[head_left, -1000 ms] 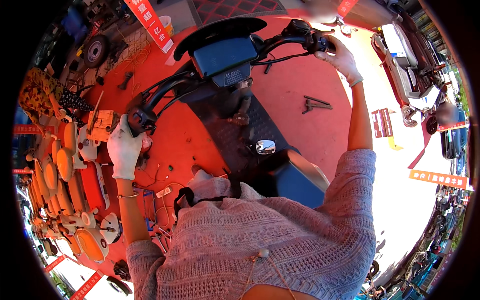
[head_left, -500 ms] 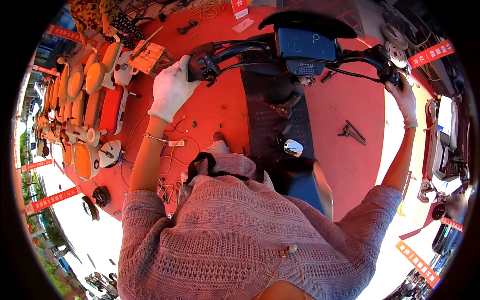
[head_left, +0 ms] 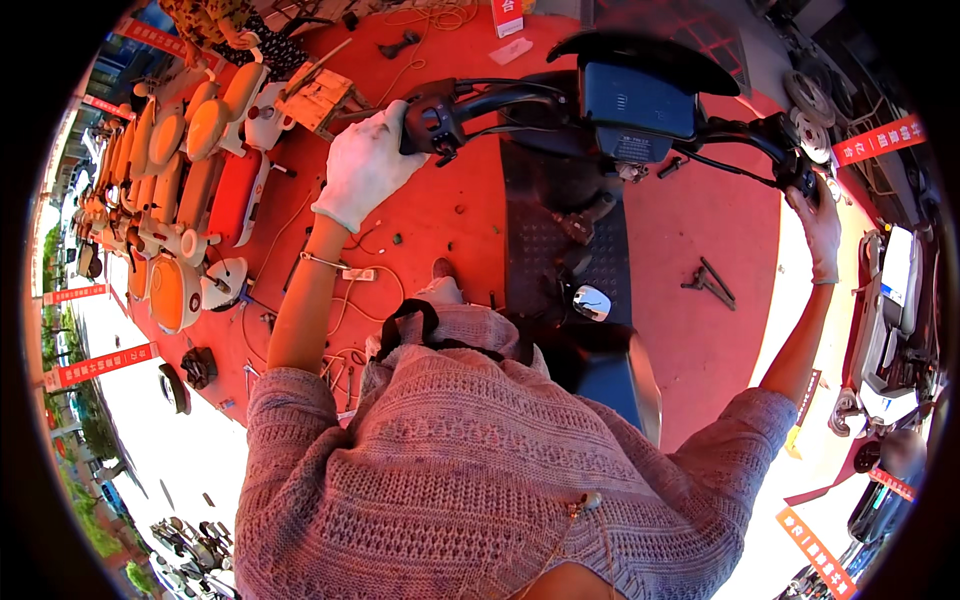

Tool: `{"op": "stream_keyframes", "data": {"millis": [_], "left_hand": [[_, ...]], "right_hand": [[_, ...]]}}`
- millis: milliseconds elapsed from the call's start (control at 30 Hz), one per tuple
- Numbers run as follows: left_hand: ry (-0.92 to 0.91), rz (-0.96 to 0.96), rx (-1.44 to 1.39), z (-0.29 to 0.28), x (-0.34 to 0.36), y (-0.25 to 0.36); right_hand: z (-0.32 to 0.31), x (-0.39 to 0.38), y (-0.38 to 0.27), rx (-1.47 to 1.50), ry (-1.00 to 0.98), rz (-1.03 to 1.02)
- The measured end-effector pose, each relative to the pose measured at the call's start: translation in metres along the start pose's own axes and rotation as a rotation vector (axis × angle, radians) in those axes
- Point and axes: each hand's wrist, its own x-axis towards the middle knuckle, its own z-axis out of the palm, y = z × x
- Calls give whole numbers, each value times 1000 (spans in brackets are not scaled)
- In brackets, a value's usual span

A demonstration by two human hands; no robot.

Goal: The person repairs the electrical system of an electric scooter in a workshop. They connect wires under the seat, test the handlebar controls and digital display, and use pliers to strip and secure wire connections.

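Observation:
A black electric scooter's handlebar spans the top of the view, with a dark display at its middle. My left hand, in a white glove, is closed round the left grip, beside the black switch housing. Round the right grip my right hand, also gloved, is wrapped; its fingers are partly hidden. Both grips are mostly covered by the hands. Below the display lies the black ribbed footboard. A round-cornered mirror rests near the front of the dark seat.
Several tan-seated scooters stand in a row at left, near a wooden stool and another person. On the red floor lie a metal stand, a power strip and cables. More scooter parts stand at right.
The handlebar, display and both hands sit slightly farther right and lower in view, as does much of the surroundings. The display's lit characters look different. Both hands keep their hold.

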Motion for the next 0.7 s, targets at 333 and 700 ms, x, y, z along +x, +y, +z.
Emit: {"op": "stream_keyframes", "data": {"millis": [333, 700], "left_hand": [[-44, 94, 11, -6, 0, -3], [-46, 92, -17, -6, -2, -2]], "right_hand": [[3, 3, 7, 23, 13, -13], [3, 2, 6, 141, -35, 28]]}}
